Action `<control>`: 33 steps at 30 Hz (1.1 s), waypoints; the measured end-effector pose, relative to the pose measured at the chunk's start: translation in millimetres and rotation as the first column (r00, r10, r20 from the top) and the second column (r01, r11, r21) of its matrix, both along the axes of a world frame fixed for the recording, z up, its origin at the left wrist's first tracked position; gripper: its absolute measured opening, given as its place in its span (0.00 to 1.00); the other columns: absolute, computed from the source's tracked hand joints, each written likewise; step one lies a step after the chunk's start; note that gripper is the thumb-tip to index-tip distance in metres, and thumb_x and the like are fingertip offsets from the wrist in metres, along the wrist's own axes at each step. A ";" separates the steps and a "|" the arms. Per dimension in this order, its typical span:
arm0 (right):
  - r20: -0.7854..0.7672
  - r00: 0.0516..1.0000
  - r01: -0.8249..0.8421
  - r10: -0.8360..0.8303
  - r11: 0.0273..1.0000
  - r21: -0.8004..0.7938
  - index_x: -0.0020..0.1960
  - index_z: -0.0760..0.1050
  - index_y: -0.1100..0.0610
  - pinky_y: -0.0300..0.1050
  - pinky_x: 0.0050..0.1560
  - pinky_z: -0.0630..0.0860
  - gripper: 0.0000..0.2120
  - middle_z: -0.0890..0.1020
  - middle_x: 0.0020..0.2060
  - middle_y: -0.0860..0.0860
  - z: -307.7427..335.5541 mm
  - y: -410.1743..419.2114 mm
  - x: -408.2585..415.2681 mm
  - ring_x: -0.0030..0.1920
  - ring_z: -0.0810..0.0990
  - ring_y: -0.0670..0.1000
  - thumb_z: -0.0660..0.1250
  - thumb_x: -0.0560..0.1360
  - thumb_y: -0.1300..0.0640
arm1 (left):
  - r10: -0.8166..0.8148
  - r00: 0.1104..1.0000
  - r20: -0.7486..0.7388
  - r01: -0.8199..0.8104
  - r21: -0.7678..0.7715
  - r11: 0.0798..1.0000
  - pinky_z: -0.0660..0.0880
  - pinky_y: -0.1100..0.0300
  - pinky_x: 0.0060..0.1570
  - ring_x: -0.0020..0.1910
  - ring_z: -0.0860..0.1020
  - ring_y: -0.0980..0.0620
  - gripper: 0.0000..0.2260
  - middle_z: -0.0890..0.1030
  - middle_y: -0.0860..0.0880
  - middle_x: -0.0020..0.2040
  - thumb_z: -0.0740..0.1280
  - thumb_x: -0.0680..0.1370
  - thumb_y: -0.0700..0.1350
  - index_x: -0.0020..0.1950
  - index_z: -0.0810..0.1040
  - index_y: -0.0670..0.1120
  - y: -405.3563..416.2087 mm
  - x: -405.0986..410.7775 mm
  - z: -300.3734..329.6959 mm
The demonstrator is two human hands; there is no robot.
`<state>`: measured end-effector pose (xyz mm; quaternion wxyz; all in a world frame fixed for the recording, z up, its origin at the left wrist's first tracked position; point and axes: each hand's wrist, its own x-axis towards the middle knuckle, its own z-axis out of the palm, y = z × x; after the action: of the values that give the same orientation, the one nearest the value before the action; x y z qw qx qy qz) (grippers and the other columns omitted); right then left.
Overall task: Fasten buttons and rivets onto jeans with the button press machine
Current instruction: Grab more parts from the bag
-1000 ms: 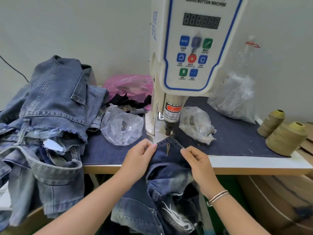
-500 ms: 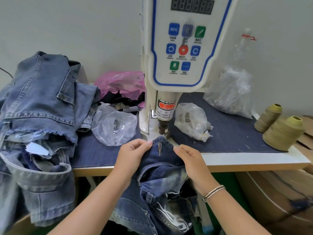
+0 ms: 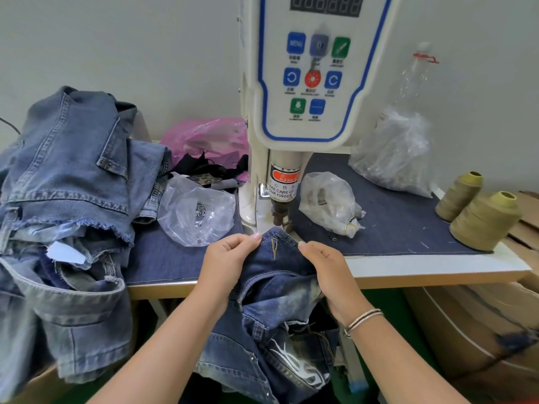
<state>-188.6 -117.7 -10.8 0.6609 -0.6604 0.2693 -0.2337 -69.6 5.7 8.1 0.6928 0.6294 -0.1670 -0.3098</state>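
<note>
A dark blue pair of jeans (image 3: 277, 275) hangs over the table's front edge, its waistband end with a stitched buttonhole lying just below the press head (image 3: 280, 212) of the white button press machine (image 3: 315, 83). My left hand (image 3: 230, 258) pinches the waistband on the left of the buttonhole. My right hand (image 3: 323, 263) grips the waistband on the right. Both hands hold the fabric taut in front of the punch.
A heap of blue jeans (image 3: 67, 199) fills the left of the table. Clear bags of metal parts (image 3: 198, 211) (image 3: 329, 202) (image 3: 393, 153) flank the machine, with a pink bag (image 3: 207, 138) behind. Two olive thread cones (image 3: 484, 220) stand at the right edge. Cardboard boxes (image 3: 481, 330) sit lower right.
The view has tilted down a little, so the machine panel sits higher in frame. Both hands keep their hold on the waistband under the press head.
</note>
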 end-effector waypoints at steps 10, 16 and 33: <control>0.024 1.000 0.007 -0.008 0.999 0.049 0.37 0.68 0.65 0.49 0.46 0.62 0.18 0.70 0.39 0.53 -1.6 -2.2 1.1 0.42 0.66 0.51 0.64 0.77 0.51 | -0.003 0.999 -0.036 0.003 -0.002 1.000 0.75 0.65 0.31 0.31 0.79 0.54 0.11 0.83 0.47 0.34 0.71 0.75 0.48 0.33 0.82 0.47 0.3 -1.8 1.3; 0.025 1.000 0.009 -0.011 0.997 0.075 0.41 0.73 0.61 0.49 0.47 0.63 0.15 0.71 0.42 0.52 -0.6 -2.2 2.3 0.45 0.67 0.50 0.65 0.75 0.48 | 0.002 1.000 -0.021 -0.001 0.010 1.000 0.76 0.66 0.32 0.33 0.80 0.53 0.11 0.84 0.46 0.36 0.71 0.75 0.49 0.36 0.83 0.46 -1.1 -2.4 0.8; 0.043 0.999 0.001 -0.006 0.995 0.103 0.39 0.70 0.66 0.50 0.47 0.63 0.21 0.72 0.42 0.54 -2.4 -3.4 1.9 0.45 0.68 0.52 0.66 0.73 0.46 | -0.002 1.000 0.017 0.001 0.007 1.000 0.77 0.62 0.37 0.35 0.80 0.52 0.11 0.85 0.45 0.37 0.70 0.75 0.50 0.35 0.83 0.47 -2.2 -1.0 -4.5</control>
<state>-186.7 -121.1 -13.1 0.6993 -0.6197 0.2679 -0.2349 -70.5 3.4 3.6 0.6888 0.6345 -0.1723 -0.3055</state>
